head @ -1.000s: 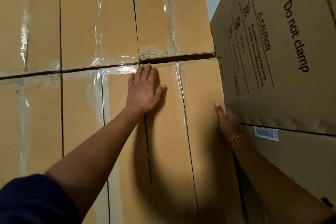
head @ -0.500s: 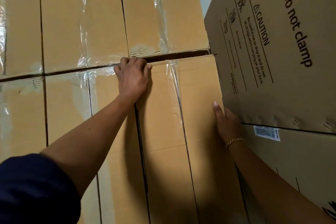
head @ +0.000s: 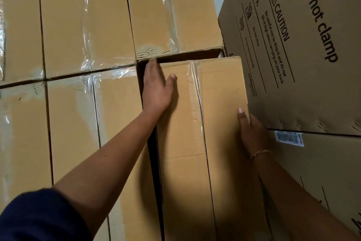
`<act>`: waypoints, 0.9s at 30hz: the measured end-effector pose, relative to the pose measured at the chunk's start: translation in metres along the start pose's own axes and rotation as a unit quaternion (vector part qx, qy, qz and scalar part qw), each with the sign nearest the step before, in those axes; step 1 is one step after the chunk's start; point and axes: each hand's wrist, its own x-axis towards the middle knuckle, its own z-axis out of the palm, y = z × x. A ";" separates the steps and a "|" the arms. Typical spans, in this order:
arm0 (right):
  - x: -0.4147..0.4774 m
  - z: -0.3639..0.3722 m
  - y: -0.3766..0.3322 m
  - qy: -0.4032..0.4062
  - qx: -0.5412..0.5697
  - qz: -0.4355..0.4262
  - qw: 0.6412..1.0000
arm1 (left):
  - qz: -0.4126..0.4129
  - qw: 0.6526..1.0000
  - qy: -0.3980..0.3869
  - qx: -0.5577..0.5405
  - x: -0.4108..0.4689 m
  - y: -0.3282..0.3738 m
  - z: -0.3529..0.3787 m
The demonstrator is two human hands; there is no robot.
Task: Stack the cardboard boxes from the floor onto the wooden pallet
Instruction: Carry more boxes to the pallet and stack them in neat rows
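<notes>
Shifted rightward, the box [head: 220, 92] now shows a dark gap on its left in the stack [head: 78, 25]. I read left hand [head: 158, 88] flat on its face and right hand [head: 252, 133] gripping its right edge. It probably needs reseating.

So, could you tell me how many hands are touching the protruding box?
2. The left hand lies flat on the box, near its top-left corner; the right hand holds its right edge, beside the printed carton. No others show.
</notes>
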 end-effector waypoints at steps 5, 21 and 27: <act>0.003 0.001 0.003 -0.011 0.009 0.003 1.000 | -0.220 0.965 -0.032 -0.137 -0.059 -0.009 0.004; 0.008 0.004 -0.026 -0.023 -0.023 0.016 0.999 | -0.298 0.945 0.037 -0.132 -0.075 -0.003 -0.002; 0.016 0.015 -0.022 -0.032 -0.025 0.007 0.999 | -0.212 0.966 0.078 -0.122 -0.104 -0.006 -0.009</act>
